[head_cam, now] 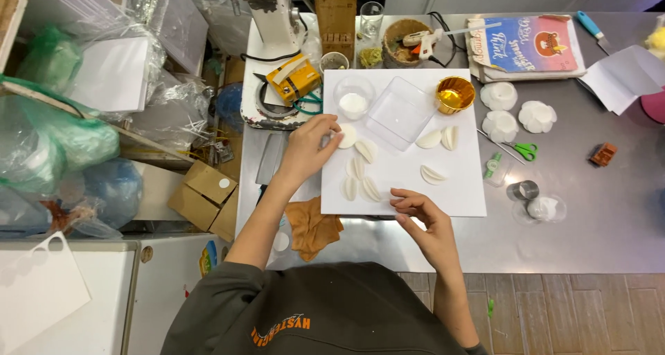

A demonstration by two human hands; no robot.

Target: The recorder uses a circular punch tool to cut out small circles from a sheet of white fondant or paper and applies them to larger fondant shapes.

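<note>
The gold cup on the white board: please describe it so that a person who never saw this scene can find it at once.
Find the square white board lying on the steel table. At its far right corner, beside the clear plastic box, stands the gold cup. It is the only shiny, metallic gold thing there; the pieces around it are white or transparent.

I note a brushed metal table [589,209], dull sheen. White board [457,189] looks matt. At its twelve o'clock a clear plastic box [400,112]; at one o'clock a glossy gold foil cup [455,94]. White petal pieces [361,169] smooth, matt.
</note>
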